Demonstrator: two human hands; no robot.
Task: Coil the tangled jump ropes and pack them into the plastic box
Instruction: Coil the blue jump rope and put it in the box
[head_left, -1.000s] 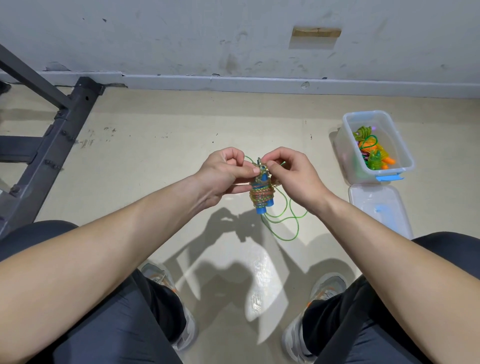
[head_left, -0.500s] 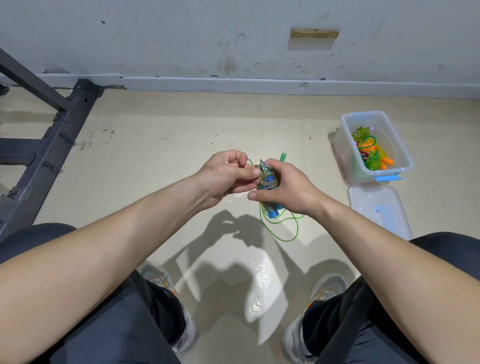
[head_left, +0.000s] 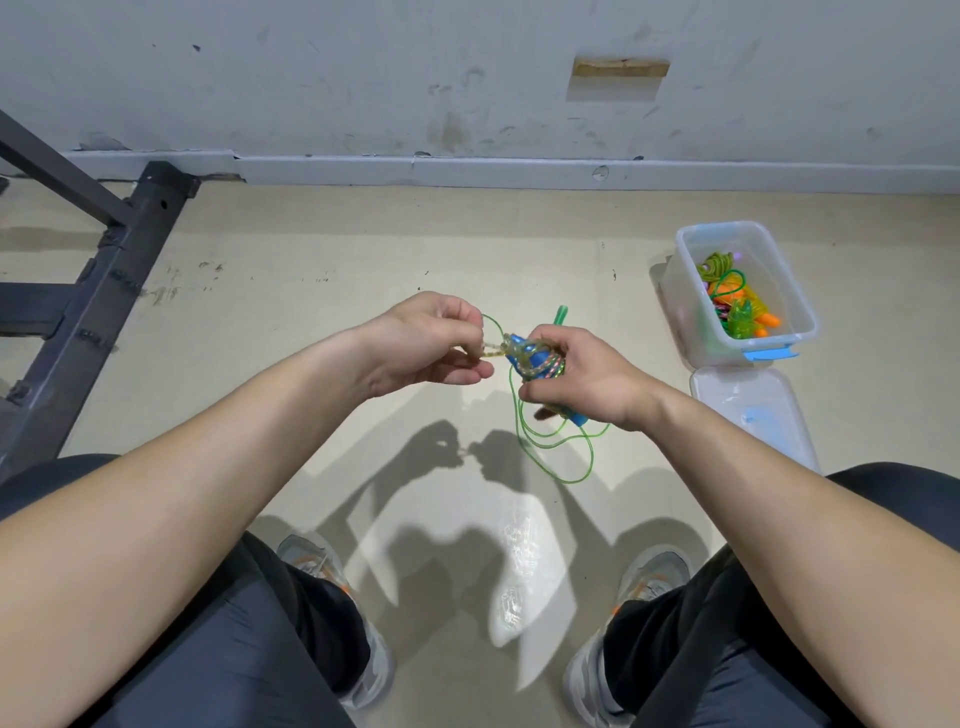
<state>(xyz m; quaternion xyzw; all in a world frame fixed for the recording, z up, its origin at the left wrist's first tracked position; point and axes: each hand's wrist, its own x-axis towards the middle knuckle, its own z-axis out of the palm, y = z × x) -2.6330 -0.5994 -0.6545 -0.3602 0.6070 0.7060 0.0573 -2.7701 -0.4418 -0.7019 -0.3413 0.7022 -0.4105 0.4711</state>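
Rope bundle (head_left: 530, 364) gripped in right hand (head_left: 582, 379); left hand (head_left: 426, 343) pinches rope end just left of bundle, green loops dangling below

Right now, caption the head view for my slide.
Right hand grips a half-coiled jump rope while left hand pinches its cord; open plastic box stands nearby.
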